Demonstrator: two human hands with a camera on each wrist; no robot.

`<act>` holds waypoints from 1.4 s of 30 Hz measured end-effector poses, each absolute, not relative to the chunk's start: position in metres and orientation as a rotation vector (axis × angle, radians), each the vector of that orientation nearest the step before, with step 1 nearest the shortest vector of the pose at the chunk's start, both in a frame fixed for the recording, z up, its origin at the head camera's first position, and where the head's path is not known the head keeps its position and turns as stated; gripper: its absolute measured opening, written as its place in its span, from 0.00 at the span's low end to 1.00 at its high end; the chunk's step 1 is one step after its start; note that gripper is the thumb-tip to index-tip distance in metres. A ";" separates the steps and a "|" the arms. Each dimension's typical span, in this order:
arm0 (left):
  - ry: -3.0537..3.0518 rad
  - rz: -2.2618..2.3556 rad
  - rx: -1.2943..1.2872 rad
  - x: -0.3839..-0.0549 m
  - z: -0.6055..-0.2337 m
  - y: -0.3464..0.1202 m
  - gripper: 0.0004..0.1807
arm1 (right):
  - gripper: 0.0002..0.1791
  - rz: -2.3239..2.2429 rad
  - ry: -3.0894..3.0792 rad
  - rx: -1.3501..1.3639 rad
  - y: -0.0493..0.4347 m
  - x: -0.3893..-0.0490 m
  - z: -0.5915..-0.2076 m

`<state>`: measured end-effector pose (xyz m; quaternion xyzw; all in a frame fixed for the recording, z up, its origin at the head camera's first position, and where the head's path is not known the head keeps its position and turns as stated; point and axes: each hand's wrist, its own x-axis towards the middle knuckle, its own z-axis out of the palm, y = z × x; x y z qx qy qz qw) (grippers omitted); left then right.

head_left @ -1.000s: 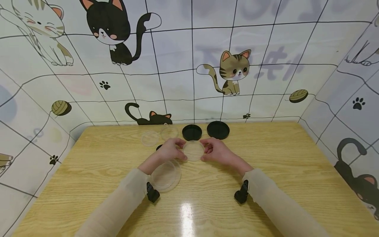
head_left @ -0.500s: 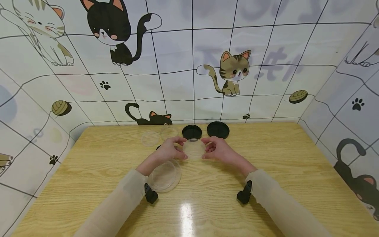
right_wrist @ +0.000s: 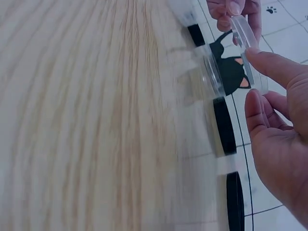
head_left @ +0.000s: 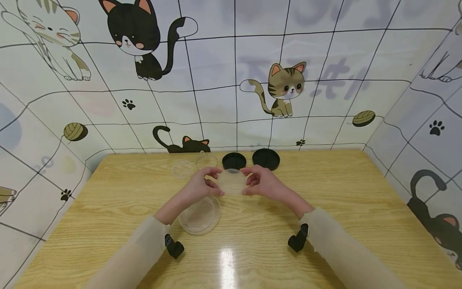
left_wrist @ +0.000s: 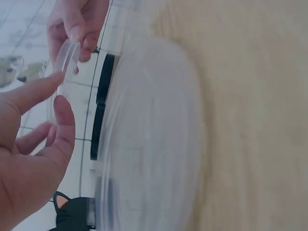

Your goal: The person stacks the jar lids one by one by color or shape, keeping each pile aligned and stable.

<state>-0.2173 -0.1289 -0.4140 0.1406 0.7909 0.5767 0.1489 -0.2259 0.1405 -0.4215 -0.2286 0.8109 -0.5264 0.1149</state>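
Head view: we note a pale wood table (head_left: 361,208), grain running side to side, with a streak of glare (head_left: 227,265) toward the near edge. A white wall covering (head_left: 216,100) rises behind the far edge and continues on both sides, gridded in black, printed with cats, paw marks and yarn balls. A clear dish (head_left: 232,183) is held up over the table's middle, toward the far edge. The left hand (head_left: 198,186) pinches its left rim, thumb below, fingers above; the right hand (head_left: 265,184) pinches the right rim likewise. Along the far edge we count a black dish (head_left: 234,161), a bigger black dish (head_left: 266,159) to its right, and two faint, small clear dishes (head_left: 183,169) to the left. A wide clear dish (head_left: 199,216) lies nearer us, below the left hand. Pale sleeves (head_left: 133,253) cover both forearms.

Left wrist view: the clear dish stands edge-on, raised off the wood, between both hands. The wide clear dish fills the middle, blurred.

Right wrist view: we see the right thumb and fingers on the rim. Wood, softly blurred, takes up the left; black rims sit at the table's edge, against the gridded wall covering.
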 end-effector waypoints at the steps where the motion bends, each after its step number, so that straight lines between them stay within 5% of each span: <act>1: 2.288 1.660 0.398 -0.213 -0.413 -0.131 0.39 | 0.36 -1.536 2.374 -0.681 0.138 -0.224 -0.420; 21: 2.433 1.591 0.166 -0.148 -0.405 -0.178 0.39 | 0.36 -1.384 2.284 -0.841 0.079 -0.205 -0.423; 42: 2.553 1.498 0.123 -0.129 -0.418 -0.208 0.36 | 0.33 -1.310 2.333 -0.917 0.037 -0.194 -0.435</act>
